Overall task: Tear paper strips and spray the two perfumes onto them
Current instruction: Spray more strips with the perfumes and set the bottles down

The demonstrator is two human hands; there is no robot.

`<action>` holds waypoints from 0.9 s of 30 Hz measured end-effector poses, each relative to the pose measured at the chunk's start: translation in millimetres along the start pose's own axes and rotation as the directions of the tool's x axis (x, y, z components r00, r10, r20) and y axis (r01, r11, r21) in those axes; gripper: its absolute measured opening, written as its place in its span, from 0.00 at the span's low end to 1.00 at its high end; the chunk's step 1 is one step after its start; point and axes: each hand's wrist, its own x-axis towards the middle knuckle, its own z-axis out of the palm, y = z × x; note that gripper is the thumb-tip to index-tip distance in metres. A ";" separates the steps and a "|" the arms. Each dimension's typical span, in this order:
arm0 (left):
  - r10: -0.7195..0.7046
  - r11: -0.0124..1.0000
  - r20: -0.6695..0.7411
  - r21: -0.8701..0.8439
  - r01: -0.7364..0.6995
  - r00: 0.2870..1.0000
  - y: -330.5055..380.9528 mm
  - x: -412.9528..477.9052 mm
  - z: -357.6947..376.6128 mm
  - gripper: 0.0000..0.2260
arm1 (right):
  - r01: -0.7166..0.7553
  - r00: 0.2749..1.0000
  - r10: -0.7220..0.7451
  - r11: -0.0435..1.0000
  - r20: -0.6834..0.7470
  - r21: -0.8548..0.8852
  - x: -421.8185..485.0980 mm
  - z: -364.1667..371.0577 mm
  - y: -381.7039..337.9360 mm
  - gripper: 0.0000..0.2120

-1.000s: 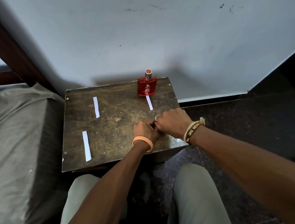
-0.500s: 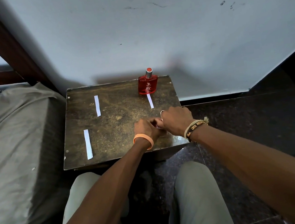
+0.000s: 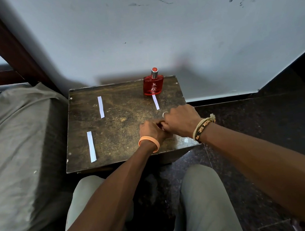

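Nearest, our left hand (image 3: 150,131) and right hand (image 3: 181,120) meet over the tabletop's (image 3: 123,130) near right. Fingers curl inward; we cannot tell what they pinch. To their left lies the near strip (image 3: 91,147), with the far strip (image 3: 101,109) behind it. Straight beyond the right hand, the closer one, the third strip (image 3: 156,102) runs lengthwise away, ending at the bottle (image 3: 153,85).
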 end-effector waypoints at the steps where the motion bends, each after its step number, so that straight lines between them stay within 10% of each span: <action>1: -0.005 1.000 -0.005 -0.006 0.005 1.000 1.1 -0.8 -0.2 0.08 | 0.034 0.999 -0.033 0.999 0.006 -0.031 -0.1 0.0 1.1 0.18; 8: -0.012 0.998 -0.003 -0.062 0.012 1.000 0.1 -1.8 -0.4 0.08 | -0.151 0.987 0.139 0.975 0.082 0.165 0.4 7.2 -3.9 0.19; 23: -0.029 0.998 -0.003 -0.048 0.029 1.000 0.9 -1.8 -0.2 0.05 | 0.096 0.993 -0.092 0.994 0.070 -0.055 0.9 -5.1 3.4 0.19; 27: -0.018 0.998 0.021 -0.067 0.020 1.000 1.2 -3.1 -2.9 0.10 | -0.116 0.991 0.104 0.982 0.089 0.148 0.5 9.5 -1.8 0.22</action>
